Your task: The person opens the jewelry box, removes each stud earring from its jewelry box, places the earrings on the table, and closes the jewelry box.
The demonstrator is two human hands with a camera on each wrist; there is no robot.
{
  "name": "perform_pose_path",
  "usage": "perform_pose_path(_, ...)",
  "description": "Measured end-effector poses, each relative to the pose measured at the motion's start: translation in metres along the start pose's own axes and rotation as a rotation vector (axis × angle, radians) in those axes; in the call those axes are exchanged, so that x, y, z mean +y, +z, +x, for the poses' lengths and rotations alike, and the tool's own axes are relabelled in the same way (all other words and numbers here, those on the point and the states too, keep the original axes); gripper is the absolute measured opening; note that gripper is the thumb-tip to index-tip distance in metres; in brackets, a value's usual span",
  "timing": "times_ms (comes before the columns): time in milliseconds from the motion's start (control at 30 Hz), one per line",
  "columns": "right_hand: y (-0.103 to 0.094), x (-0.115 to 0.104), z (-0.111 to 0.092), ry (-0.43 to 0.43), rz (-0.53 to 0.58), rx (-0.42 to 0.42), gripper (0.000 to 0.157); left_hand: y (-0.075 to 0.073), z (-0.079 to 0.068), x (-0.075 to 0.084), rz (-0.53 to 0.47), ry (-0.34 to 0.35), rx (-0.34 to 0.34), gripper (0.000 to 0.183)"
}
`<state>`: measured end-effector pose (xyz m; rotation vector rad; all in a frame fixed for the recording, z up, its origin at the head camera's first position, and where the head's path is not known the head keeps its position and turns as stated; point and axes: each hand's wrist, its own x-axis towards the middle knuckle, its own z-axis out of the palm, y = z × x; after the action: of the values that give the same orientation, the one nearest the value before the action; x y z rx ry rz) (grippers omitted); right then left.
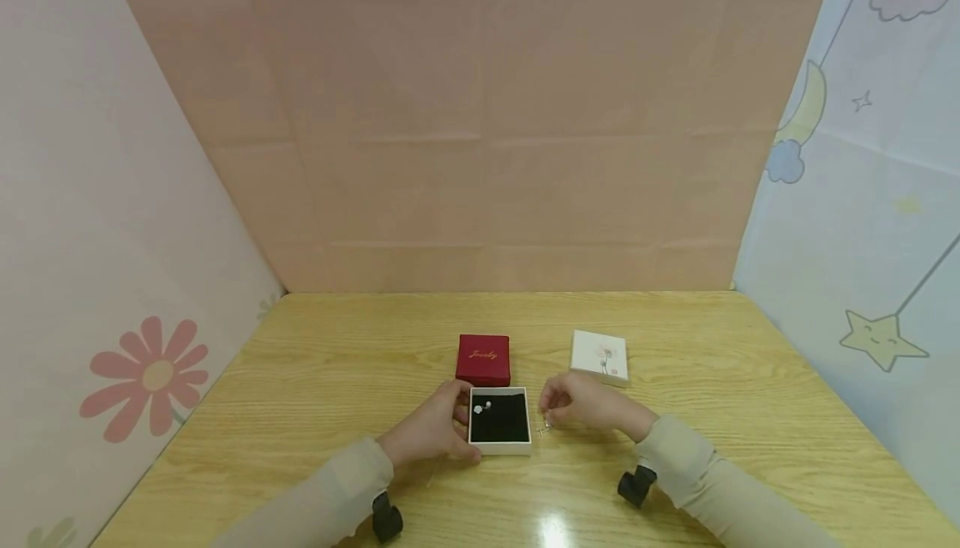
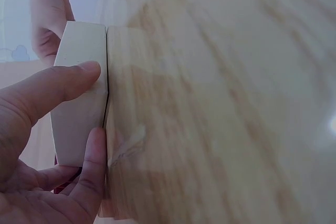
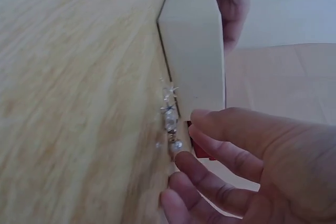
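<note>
My left hand (image 1: 433, 424) grips a small white jewelry box (image 1: 501, 449) from its left side. In the left wrist view its thumb presses the front wall and the fingers lie along the side. Inside the box, an earring (image 1: 482, 407) with a white flower and pearl lies on a black lining. Right of the box, my right hand (image 1: 583, 402) reaches down with bent fingers. Just at its fingertips lies a silvery earring (image 3: 169, 114) with star shapes, clear beads and a pearl, close beside the box wall.
Behind the white box stands a red box (image 1: 483, 358) with gold lettering. A white lid (image 1: 600, 354) with a flower print lies behind my right hand. A pink cloth wall (image 1: 487, 156) closes off the back of the wooden table (image 1: 337, 339).
</note>
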<state>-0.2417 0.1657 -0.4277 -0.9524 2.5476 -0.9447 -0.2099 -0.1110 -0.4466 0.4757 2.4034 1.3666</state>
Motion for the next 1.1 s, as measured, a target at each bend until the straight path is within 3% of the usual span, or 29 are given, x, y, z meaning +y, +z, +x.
perform_pose_path(167,-0.001,-0.009,0.004,0.036,0.002,0.046,0.009,0.0,0.0,-0.001,-0.011,0.01,-0.002,0.087)
perform_pose_path(433,0.007,-0.034,0.017,-0.067,-0.015,0.097,0.029,0.0,-0.001,0.0,-0.02,0.022,-0.007,0.085)
perform_pose_path(633,0.014,-0.043,0.029,-0.098,-0.066,0.089,0.028,-0.001,-0.001,0.001,-0.023,0.026,-0.01,0.084)
perform_pose_path(900,0.025,-0.045,0.038,-0.014,-0.109,0.057,0.023,-0.001,0.001,-0.001,-0.008,0.024,-0.015,0.085)
perform_pose_path(1100,0.028,-0.05,0.037,0.031,-0.123,0.078,0.021,-0.001,0.001,-0.002,-0.022,0.029,-0.018,0.085)
